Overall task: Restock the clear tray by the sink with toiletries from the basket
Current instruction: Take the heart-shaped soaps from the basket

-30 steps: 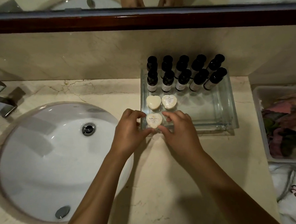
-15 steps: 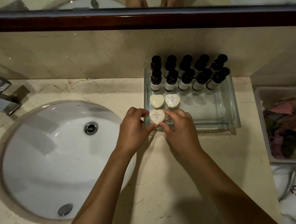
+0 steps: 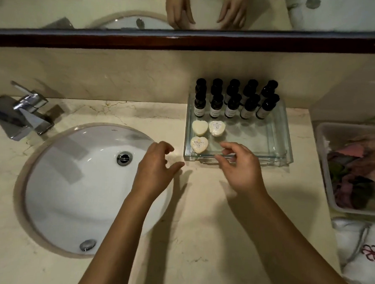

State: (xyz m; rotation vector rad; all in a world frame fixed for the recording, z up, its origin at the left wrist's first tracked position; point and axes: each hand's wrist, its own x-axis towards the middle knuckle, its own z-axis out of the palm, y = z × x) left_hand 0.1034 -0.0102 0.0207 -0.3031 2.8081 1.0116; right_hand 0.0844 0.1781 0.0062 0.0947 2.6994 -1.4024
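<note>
Both hands are empty. L hand point(image 3: 156, 170) hovers over the counter point(image 3: 210, 230) at the sink's point(image 3: 71, 179) right rim, just left of the clear tray point(image 3: 288, 147); fingers loosely curled, thumb out toward the tray, holding nothing. R hand point(image 3: 241, 168) is at the tray's near rim, fingers relaxed and half curled, thumb and index apart w/ nothing between them. Can't tell if its fingertips touch the glass.

The tray sits on the counter right of the sink, against the back wall. Inside: small dark bottles point(image 3: 233, 105) w/ pale labels stand upright along the back side. In front of them, on the left, three heart-shaped soaps: two side by side, back-left soap point(image 3: 199, 127) and back-right soap point(image 3: 217, 128), plus a near soap point(image 3: 199, 144) in the near-left corner, apart from both hands. Rest of the tray floor is bare glass.

Basket point(image 3: 324, 166) is at far right, well apart from the tray, w/ pink and green items inside, too blurred to name. White towel point(image 3: 360, 259) lies below it. Chrome faucet point(image 3: 25, 113) at far left. Mirror point(image 3: 276, 12) above reflects both hands.
</note>
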